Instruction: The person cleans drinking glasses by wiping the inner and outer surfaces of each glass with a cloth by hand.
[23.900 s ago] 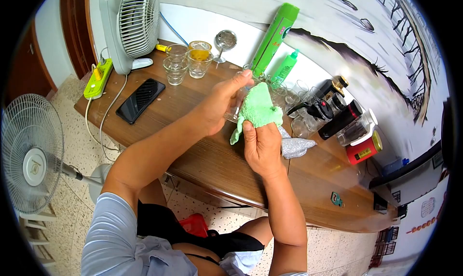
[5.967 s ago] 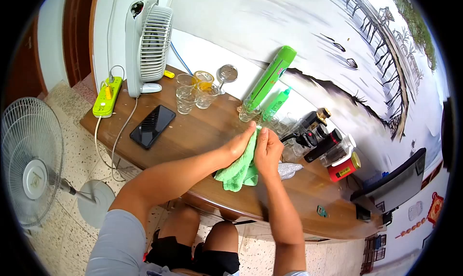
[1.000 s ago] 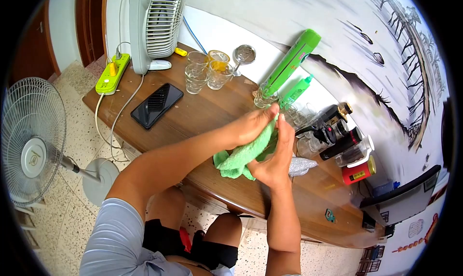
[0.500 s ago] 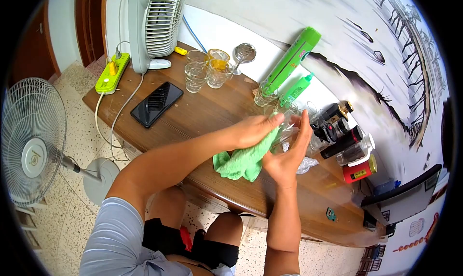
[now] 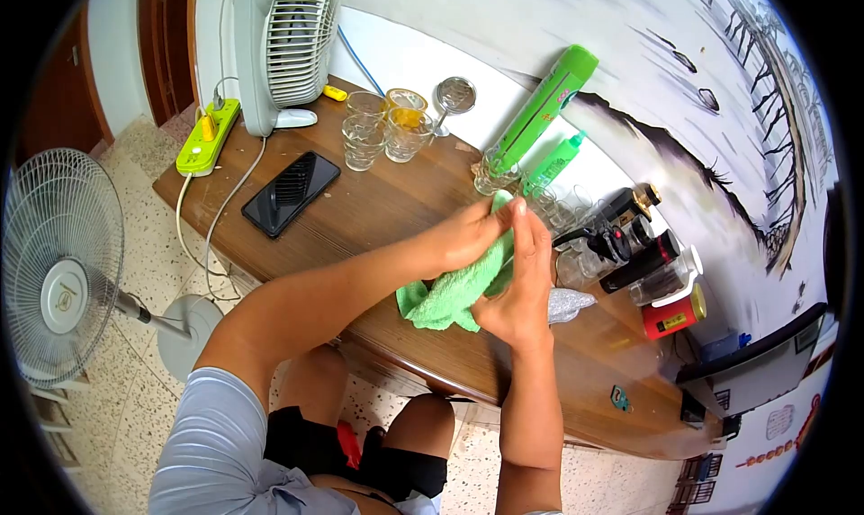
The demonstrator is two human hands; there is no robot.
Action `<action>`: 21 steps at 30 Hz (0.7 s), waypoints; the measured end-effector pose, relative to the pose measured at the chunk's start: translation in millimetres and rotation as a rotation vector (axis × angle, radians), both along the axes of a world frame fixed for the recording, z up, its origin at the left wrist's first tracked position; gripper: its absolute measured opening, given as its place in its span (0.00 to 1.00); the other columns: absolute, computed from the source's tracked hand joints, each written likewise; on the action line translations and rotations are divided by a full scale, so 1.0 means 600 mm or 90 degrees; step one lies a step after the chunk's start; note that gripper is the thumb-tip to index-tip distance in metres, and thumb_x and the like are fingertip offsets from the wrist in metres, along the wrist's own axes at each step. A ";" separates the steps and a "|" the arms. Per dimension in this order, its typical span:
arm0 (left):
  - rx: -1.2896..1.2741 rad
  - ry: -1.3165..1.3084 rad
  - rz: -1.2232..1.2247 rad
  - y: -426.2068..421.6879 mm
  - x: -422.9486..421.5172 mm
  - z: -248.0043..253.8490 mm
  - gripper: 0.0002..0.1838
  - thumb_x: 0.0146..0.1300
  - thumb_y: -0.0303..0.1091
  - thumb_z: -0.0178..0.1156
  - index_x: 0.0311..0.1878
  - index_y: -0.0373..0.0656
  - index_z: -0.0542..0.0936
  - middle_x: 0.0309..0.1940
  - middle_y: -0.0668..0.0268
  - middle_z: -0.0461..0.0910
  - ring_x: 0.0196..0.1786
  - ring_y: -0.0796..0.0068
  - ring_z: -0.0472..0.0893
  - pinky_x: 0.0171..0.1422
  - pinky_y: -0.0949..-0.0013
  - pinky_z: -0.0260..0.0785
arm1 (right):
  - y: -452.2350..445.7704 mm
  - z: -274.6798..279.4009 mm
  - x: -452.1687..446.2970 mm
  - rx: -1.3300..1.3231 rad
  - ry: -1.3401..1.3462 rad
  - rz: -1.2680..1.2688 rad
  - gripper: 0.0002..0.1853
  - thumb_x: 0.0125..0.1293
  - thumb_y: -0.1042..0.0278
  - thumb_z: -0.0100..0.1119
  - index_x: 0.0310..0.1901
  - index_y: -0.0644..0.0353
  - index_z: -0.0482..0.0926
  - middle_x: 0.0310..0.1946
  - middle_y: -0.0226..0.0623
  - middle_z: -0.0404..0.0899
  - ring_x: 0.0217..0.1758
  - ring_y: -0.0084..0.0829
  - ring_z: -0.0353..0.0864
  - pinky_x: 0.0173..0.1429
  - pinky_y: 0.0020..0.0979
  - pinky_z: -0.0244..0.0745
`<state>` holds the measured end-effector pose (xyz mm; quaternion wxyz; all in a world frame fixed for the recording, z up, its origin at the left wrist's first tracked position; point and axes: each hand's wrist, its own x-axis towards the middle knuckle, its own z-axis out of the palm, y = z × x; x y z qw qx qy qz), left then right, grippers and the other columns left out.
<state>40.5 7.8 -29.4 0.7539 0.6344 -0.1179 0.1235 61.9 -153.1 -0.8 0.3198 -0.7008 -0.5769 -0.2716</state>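
Note:
A light green cloth (image 5: pixel 454 295) is bunched between my two hands above the table, its loose end hanging down to the left. My left hand (image 5: pixel 468 238) grips it from the left, with the thumb on top. From the right, my right hand (image 5: pixel 522 290) presses against the cloth with its fingers pointing up. Whether a glass is inside the cloth is hidden by my hands. Just beyond my right hand, several clear glasses (image 5: pixel 576 268) crowd together. A silvery crumpled thing (image 5: pixel 569 304) lies beside my right wrist.
A black phone (image 5: pixel 292 194) and several drinking glasses (image 5: pixel 363 144) stand left on the wooden table (image 5: pixel 333 254). Behind are a green canister (image 5: pixel 549 101) and green bottle (image 5: pixel 555 162). Dark bottles (image 5: pixel 641 263) and a red tin (image 5: pixel 675 313) sit right. Fans (image 5: pixel 301 43) are left.
My right hand has closed in from spread fingers onto the cloth and shifted slightly left. The clear glass seen between my hands before is now covered. The view has shifted slightly.

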 end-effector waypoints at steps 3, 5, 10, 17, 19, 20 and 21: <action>-0.173 0.114 -0.066 0.006 -0.007 0.021 0.35 0.84 0.64 0.46 0.70 0.39 0.76 0.63 0.62 0.81 0.62 0.75 0.80 0.67 0.65 0.76 | 0.000 0.009 -0.006 -0.029 0.013 0.040 0.66 0.40 0.79 0.80 0.84 0.61 0.54 0.76 0.58 0.65 0.75 0.60 0.69 0.78 0.52 0.68; -0.286 0.188 -0.102 0.017 0.001 0.018 0.36 0.81 0.68 0.49 0.66 0.41 0.81 0.55 0.63 0.85 0.55 0.74 0.84 0.61 0.66 0.80 | 0.005 0.008 -0.015 0.010 0.035 -0.002 0.67 0.40 0.77 0.81 0.85 0.63 0.51 0.77 0.59 0.64 0.77 0.62 0.67 0.80 0.53 0.66; -0.411 0.193 -0.138 0.034 0.047 -0.023 0.34 0.78 0.68 0.54 0.60 0.42 0.83 0.49 0.62 0.88 0.49 0.71 0.87 0.57 0.65 0.82 | 0.004 0.002 -0.016 0.010 0.142 -0.081 0.65 0.43 0.70 0.84 0.83 0.66 0.52 0.76 0.62 0.64 0.78 0.61 0.66 0.81 0.51 0.64; -0.071 0.146 -0.041 0.012 -0.003 0.014 0.45 0.79 0.73 0.47 0.67 0.32 0.79 0.61 0.53 0.84 0.63 0.65 0.83 0.68 0.62 0.75 | 0.008 0.002 -0.011 0.071 0.193 -0.164 0.55 0.45 0.70 0.82 0.76 0.69 0.62 0.63 0.58 0.71 0.66 0.58 0.73 0.73 0.48 0.71; 0.107 -0.006 0.039 -0.008 -0.002 0.005 0.51 0.79 0.75 0.42 0.74 0.28 0.70 0.71 0.42 0.76 0.75 0.53 0.75 0.78 0.55 0.66 | 0.005 -0.006 0.005 0.073 0.128 -0.190 0.54 0.47 0.70 0.81 0.76 0.71 0.62 0.63 0.59 0.71 0.67 0.58 0.72 0.73 0.49 0.69; 0.171 0.019 0.051 -0.012 -0.007 0.006 0.50 0.79 0.75 0.41 0.76 0.29 0.67 0.72 0.41 0.75 0.76 0.50 0.74 0.79 0.54 0.65 | 0.003 -0.010 0.010 0.075 0.096 -0.203 0.54 0.47 0.71 0.80 0.76 0.71 0.62 0.64 0.59 0.70 0.68 0.58 0.71 0.74 0.49 0.69; 0.235 0.043 0.062 -0.013 -0.013 0.008 0.50 0.80 0.74 0.41 0.77 0.29 0.65 0.72 0.39 0.74 0.77 0.47 0.73 0.80 0.53 0.64 | 0.002 -0.012 0.011 0.062 0.108 -0.204 0.53 0.50 0.73 0.78 0.77 0.73 0.60 0.65 0.60 0.69 0.69 0.59 0.69 0.74 0.50 0.68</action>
